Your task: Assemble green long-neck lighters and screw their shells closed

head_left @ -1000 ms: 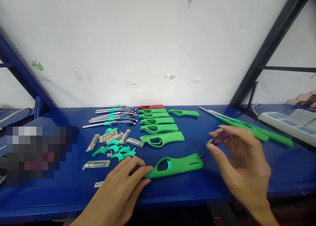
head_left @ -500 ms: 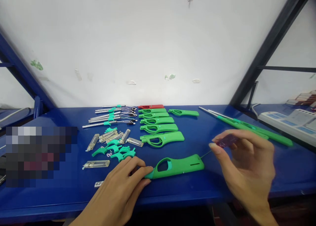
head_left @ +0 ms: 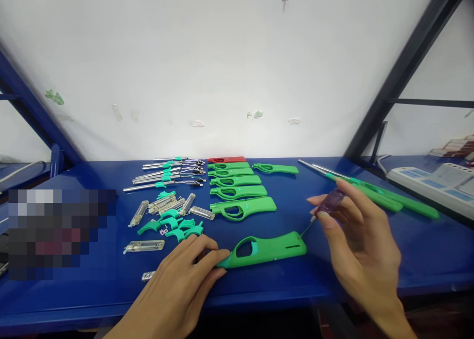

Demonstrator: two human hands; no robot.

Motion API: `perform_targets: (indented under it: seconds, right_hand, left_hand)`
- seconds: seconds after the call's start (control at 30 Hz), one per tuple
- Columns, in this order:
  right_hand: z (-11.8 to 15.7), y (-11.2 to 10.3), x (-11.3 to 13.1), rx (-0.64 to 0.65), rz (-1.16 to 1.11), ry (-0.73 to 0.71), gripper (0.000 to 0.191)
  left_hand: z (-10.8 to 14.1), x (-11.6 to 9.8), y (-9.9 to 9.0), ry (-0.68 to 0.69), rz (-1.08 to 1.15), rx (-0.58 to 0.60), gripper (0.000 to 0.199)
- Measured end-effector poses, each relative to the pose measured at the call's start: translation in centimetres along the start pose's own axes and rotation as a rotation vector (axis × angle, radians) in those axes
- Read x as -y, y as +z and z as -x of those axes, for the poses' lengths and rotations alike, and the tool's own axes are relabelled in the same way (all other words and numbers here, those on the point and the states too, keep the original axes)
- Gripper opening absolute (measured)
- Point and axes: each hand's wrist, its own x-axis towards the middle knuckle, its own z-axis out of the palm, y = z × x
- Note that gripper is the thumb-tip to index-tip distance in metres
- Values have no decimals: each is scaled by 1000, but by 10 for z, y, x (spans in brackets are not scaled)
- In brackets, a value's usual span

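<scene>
Clear plastic tubes lie left on the counter; beside them, the left hand has its fingers closed on the left end of the near green casing. Rightward, a purple-handled tool, pinched in the right hand's fingers, reaches the casing's right end; I'd hold the casing firm, the shaft steady.

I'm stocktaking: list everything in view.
Lighter body: one, green, near centre
Tool: one, purple-handled, right
Shells: seven, six green, one red, centre
Rod lighters: two, green, right
Rods: several, silver, back left
Tanks: several, clear, left
Triggers: several, teal, left
Small piece: one, whitish, left
Devices: unclear count, white, right
Stack: one, reddish, right
Pixelated patch: one, dark, left
Bars: several, blue or dark, sides
Table: one, blue, underneath
Wall: one, white, behind
Left grip: bare hand, on lighter body
Right grip: bare hand, holding tool
</scene>
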Motion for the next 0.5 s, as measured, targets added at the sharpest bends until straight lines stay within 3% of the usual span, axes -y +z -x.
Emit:
perform_targets:
  seconds: [0.13,0.3,0.5]
  right_hand:
    - [-1,0,2,7,-16,-18,66]
    - [-5,4,3,-107,-30,-74,65]
    - [-2,3,3,-26,8,-13,62]
  left_hand:
    - [0,0,1,0,4,4,33]
    - [-1,0,0,4,0,-9,31]
    - [-2,0,0,6,3,-10,31]
